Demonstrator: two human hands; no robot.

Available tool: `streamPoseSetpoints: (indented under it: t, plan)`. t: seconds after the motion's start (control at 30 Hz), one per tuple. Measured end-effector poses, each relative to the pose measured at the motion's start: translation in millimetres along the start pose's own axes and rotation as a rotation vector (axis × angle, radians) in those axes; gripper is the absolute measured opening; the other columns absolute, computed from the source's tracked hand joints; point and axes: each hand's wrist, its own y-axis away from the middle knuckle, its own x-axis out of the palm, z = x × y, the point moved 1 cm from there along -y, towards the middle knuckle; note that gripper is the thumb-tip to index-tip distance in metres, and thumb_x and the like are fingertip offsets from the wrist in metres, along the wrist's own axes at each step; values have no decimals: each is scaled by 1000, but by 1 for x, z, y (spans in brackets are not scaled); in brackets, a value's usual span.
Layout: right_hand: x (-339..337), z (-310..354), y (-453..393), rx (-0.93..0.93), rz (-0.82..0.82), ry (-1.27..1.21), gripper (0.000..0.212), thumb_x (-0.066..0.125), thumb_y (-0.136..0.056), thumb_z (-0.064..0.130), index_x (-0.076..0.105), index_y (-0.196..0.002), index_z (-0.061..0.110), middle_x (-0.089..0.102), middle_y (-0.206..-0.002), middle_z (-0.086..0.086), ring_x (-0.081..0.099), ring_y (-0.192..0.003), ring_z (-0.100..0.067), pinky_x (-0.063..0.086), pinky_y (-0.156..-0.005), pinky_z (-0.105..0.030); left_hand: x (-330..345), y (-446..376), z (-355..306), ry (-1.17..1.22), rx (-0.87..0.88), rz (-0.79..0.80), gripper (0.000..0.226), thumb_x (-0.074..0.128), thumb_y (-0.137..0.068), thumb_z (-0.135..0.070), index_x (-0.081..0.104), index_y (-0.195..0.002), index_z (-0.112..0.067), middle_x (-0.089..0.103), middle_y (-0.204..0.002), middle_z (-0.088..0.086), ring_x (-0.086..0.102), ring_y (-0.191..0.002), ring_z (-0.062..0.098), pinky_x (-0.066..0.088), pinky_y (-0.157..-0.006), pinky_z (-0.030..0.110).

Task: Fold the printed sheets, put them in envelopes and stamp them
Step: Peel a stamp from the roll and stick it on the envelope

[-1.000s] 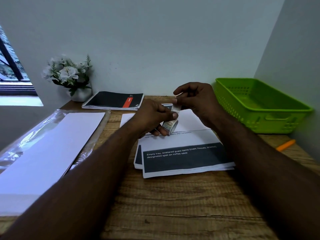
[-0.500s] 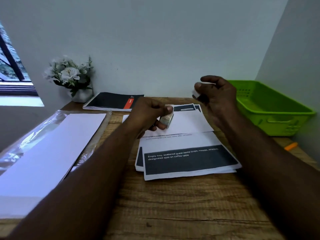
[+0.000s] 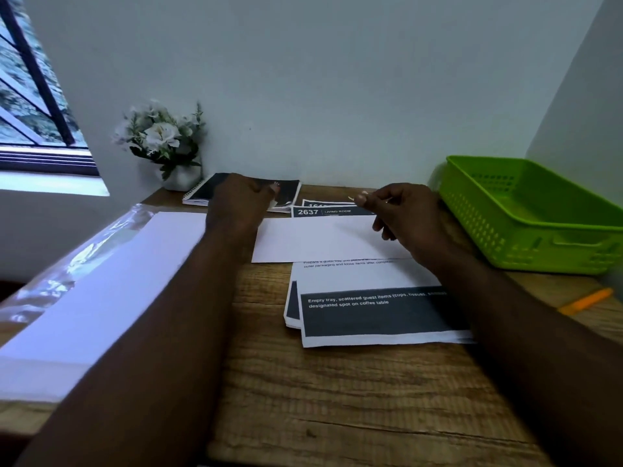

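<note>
A white envelope (image 3: pixel 320 239) lies flat on the wooden desk (image 3: pixel 337 399), over the top of a stack of printed sheets (image 3: pixel 371 315) with dark bands. My right hand (image 3: pixel 408 220) hovers over the envelope's right end and pinches a small stamp (image 3: pixel 354 198) between thumb and fingertips. My left hand (image 3: pixel 239 205) is stretched out over the black notebook (image 3: pixel 290 190) at the back, fingers curled round the stamp roll, of which only a pale blurred bit shows. A pack of blank envelopes (image 3: pixel 101 281) in clear plastic lies at the left.
A green plastic basket (image 3: pixel 526 217) stands at the right against the wall. An orange pen (image 3: pixel 586 299) lies near the right edge. A white pot of flowers (image 3: pixel 161 143) sits in the back left corner beside a window.
My right hand tore a stamp off the roll and drew away to the right. My left hand carried the roll back and left, over the notebook. The view tilted up slightly.
</note>
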Motion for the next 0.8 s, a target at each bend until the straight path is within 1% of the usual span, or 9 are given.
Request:
streamPoseSetpoints:
  t: [0.1,0.17,0.27,0.37,0.43,0.47,0.57,0.63,0.8]
  plan:
    - [4,0,3,-58,76,37,21,80,-73,34,68,-66,18,62,-54,-13,50,-39,-19,38,-41,-23,3,-7,12,-237,9,-19,15,64,-82,-25,74,-81,-14,69,-80,6,66,-81,28,50,-68,31]
    - [6,-3,4,-104,106,24,19,83,-69,28,67,-64,18,63,-54,-12,52,-41,-16,41,-42,-23,5,-8,17,-306,-22,2,19,58,-79,-18,74,-90,-19,72,-95,3,66,-88,27,55,-76,36]
    - [6,-8,5,-228,131,26,18,86,-65,25,69,-67,19,66,-60,-12,58,-49,-19,49,-50,-30,5,-7,19,-356,-49,32,20,56,-80,-19,74,-89,-18,72,-95,7,67,-86,30,56,-76,37]
    - [4,-8,7,-463,117,198,25,84,-66,30,71,-73,10,69,-64,-2,60,-55,-12,49,-58,-26,6,-2,7,-370,-30,13,16,64,-82,-27,74,-87,-16,72,-89,8,67,-84,29,51,-70,31]
    - [4,-5,8,-598,77,282,29,83,-67,32,72,-78,7,70,-69,1,60,-60,-9,50,-61,-27,8,8,-12,-254,62,-8,21,68,-83,-33,75,-84,-14,70,-78,5,66,-73,22,45,-63,25]
    - [4,-3,8,-641,66,299,29,83,-67,31,72,-80,7,71,-71,0,60,-61,-10,51,-61,-31,10,13,-23,-131,98,37,23,68,-84,-34,76,-84,-13,70,-75,5,65,-67,19,44,-58,23]
    - [5,0,9,-763,63,329,30,81,-69,30,71,-83,5,70,-73,-5,63,-61,-17,53,-58,-39,14,29,-45,215,7,416,33,66,-85,-44,76,-86,-13,73,-86,4,61,-61,16,43,-50,21]
    - [7,0,10,-795,87,326,32,80,-71,29,71,-89,4,70,-76,-7,64,-64,-21,54,-59,-41,17,33,-46,330,-62,570,29,69,-82,-45,76,-83,-17,74,-90,4,58,-64,17,42,-51,23]
    - [7,-2,11,-726,96,330,46,77,-72,35,65,-108,9,69,-82,-5,66,-69,-18,56,-67,-38,27,33,-42,421,-98,596,16,77,-79,-23,76,-85,-8,75,-85,5,59,-62,16,42,-52,25]
